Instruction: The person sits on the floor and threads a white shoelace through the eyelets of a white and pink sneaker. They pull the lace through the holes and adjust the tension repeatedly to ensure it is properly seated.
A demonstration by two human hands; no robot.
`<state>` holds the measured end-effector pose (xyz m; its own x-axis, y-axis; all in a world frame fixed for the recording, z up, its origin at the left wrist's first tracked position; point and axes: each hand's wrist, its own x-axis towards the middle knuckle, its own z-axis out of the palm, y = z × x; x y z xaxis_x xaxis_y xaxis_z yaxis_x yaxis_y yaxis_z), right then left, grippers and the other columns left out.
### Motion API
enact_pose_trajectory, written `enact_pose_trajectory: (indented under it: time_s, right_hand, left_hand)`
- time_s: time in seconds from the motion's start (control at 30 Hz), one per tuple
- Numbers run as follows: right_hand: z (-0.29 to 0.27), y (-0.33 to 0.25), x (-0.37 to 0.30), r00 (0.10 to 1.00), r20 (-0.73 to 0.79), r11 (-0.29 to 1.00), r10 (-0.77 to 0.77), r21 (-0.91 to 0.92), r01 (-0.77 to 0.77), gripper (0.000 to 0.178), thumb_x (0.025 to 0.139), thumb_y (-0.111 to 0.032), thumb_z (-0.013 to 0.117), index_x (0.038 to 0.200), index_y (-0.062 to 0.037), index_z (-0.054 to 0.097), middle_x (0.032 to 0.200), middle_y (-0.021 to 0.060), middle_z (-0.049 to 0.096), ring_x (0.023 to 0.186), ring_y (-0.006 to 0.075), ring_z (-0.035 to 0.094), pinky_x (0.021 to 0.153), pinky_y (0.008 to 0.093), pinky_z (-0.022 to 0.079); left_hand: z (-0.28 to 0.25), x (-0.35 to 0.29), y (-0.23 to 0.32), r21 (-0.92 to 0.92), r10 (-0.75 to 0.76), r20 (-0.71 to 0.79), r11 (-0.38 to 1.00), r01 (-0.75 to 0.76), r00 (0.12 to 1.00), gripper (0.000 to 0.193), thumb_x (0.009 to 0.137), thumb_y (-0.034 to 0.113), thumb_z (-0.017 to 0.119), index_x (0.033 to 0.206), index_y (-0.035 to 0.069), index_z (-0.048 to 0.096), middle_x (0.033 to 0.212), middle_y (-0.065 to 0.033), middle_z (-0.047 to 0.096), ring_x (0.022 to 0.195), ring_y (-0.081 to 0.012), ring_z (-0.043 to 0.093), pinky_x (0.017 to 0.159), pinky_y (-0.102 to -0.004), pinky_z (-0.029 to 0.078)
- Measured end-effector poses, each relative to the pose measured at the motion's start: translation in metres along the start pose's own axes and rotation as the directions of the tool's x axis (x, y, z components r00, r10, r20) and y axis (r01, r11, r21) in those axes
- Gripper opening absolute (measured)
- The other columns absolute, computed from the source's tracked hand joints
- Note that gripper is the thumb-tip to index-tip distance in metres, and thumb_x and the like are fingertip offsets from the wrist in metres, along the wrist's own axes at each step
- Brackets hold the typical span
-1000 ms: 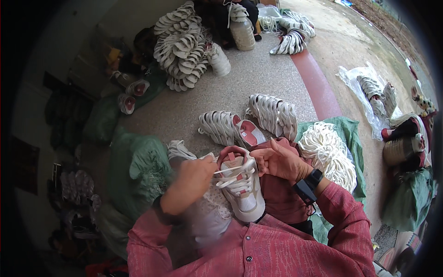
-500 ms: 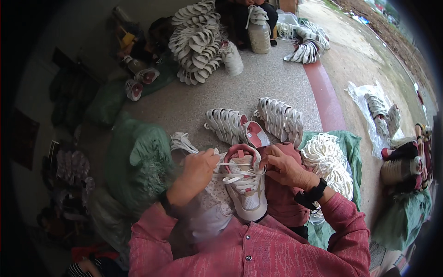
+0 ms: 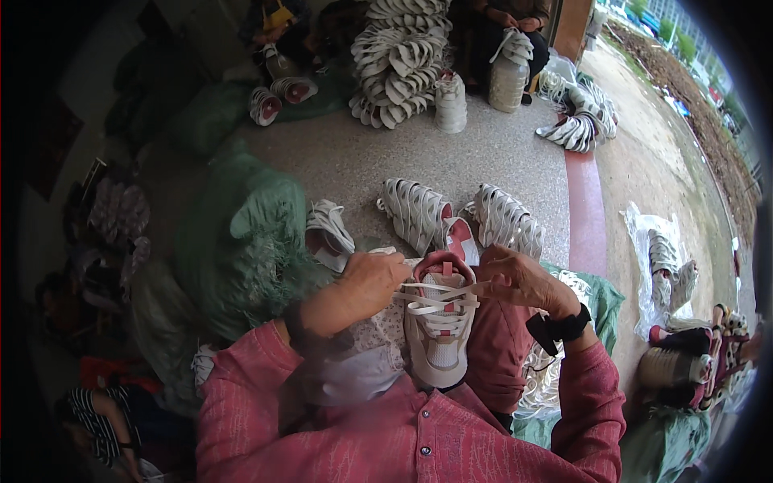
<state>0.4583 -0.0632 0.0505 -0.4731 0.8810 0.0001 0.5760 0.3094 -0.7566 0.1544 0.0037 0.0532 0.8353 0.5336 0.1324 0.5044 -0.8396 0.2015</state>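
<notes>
A beige and white sneaker (image 3: pixel 437 357) with a pink collar lies in my lap, its toe toward me. White shoelace (image 3: pixel 439 305) crosses its tongue in several rows. My left hand (image 3: pixel 364 288), beside the collar, is closed with an end of the lace pinched in its fingers. On the other side my right hand (image 3: pixel 523 282) is closed too, its thumb and finger pinching the lace by the upper eyelets. The lace runs taut between both hands, across the tongue. Its exact grip points are partly hidden by my fingers.
Rows of nested white shoe uppers (image 3: pixel 414 216) stand on the speckled floor (image 3: pixel 338 165) ahead. Green sacks (image 3: pixel 241 233) bulge at left. A bundle of white laces (image 3: pixel 543 378) lies by my right knee. Another person (image 3: pixel 511 36) sits at the back beside tall stacked uppers (image 3: pixel 400 68).
The whole view has shifted, so the surroundings sit further right and lower at the back. The lace's upper row, earlier stretched near the collar, now lies lower and is drawn out to both sides.
</notes>
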Motion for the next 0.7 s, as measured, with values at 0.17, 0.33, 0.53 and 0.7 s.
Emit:
enact_pose_trajectory:
  time_s: [0.17,0.33,0.53,0.7]
  right_hand:
    - [0.000,-0.003,0.006,0.999,0.034,0.998,-0.037,-0.052,0.039,0.018,0.084,-0.017,0.073,0.094,-0.0023,0.070,0.104,0.0107,0.060,0.092,0.0269,0.064,0.077,0.0367,0.052]
    - [0.013,-0.010,-0.005,1.000,0.010,0.999,0.023,0.027,-0.023,0.019,0.084,-0.014,0.074,0.101,-0.0060,0.071,0.109,0.0097,0.060,0.089,0.0252,0.063,0.074,0.0343,0.052]
    - [0.018,-0.009,-0.015,0.995,-0.022,0.991,0.099,0.088,-0.097,0.024,0.083,-0.013,0.075,0.105,-0.0069,0.070,0.109,0.0087,0.059,0.090,0.0234,0.063,0.075,0.0335,0.052]
    - [0.019,-0.020,-0.014,0.982,-0.175,0.982,0.074,0.187,-0.040,0.022,0.084,-0.008,0.071,0.105,-0.0043,0.069,0.107,0.0079,0.061,0.094,0.0217,0.063,0.082,0.0321,0.050]
  left_hand:
    - [-0.016,-0.007,0.006,-0.014,0.017,0.002,1.000,-0.017,1.000,0.007,0.078,0.011,0.065,0.077,0.010,0.058,0.079,-0.0061,0.058,0.074,-0.0291,0.065,0.062,-0.0420,0.049]
    - [-0.018,-0.011,0.000,-0.013,-0.076,-0.098,0.997,0.075,0.992,0.007,0.078,0.013,0.066,0.082,0.010,0.061,0.078,-0.0079,0.057,0.074,-0.0295,0.065,0.060,-0.0400,0.049]
    - [0.014,-0.035,0.005,-0.681,-0.490,-0.008,0.641,0.354,0.872,0.027,0.096,0.029,0.060,0.099,0.003,0.066,0.077,-0.0022,0.059,0.066,-0.0127,0.063,0.053,-0.0283,0.046]
    - [0.006,-0.072,0.010,-0.658,-0.051,0.702,-0.428,0.619,0.711,0.037,0.102,0.035,0.052,0.120,0.003,0.058,0.078,-0.0006,0.058,0.060,-0.0055,0.052,0.052,-0.0218,0.042]
